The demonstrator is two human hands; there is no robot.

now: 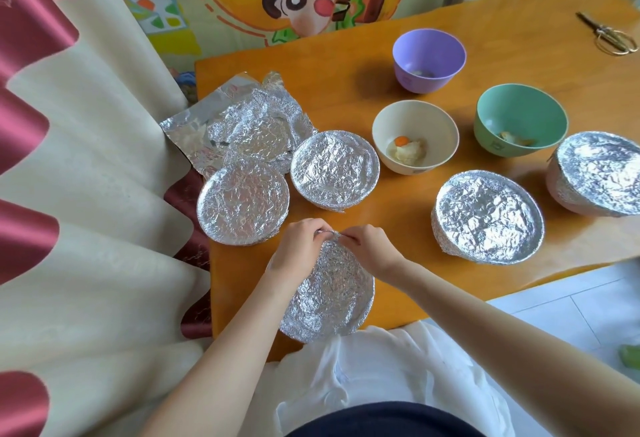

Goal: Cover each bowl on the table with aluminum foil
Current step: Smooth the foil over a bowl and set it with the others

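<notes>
Fingers [319, 230] of the left hand [301, 246] and right hand [372, 246] pinch foil [334, 246] at the far rim of the nearest bowl [329, 298], at the bench [485, 38] front edge, apparently the fifth cover, with the purple bowl [429, 59], cream bowl [415, 125] and green bowl [521, 114] not yet covered.

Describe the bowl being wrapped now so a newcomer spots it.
Start at the near edge of the orange table. The foil-covered bowl there alone has the left hand and right hand pinching its far rim.
</notes>
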